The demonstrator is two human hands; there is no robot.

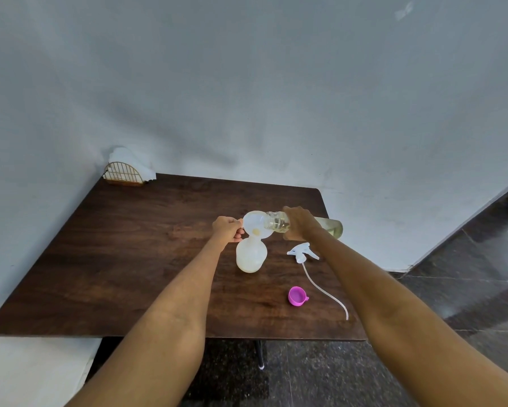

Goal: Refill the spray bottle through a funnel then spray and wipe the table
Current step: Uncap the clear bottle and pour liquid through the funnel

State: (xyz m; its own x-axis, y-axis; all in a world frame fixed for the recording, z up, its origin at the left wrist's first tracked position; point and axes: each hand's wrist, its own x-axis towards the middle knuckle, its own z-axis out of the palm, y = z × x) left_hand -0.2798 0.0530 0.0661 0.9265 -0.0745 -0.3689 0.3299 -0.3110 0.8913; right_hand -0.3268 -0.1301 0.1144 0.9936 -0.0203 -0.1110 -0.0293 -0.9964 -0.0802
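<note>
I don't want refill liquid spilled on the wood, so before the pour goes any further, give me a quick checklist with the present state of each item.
1. Funnel seated in the spray bottle neck: ok.
2. Left hand holds the funnel rim: ok.
3. Right hand grips the refill bottle, tilted with its mouth over the funnel: ok.
4. Refill cap off: ok, a pink cap lies on the table.
5. Spray head with its tube lies apart from the pour: ok.
6. Room left in the spray bottle: cannot tell.
</note>
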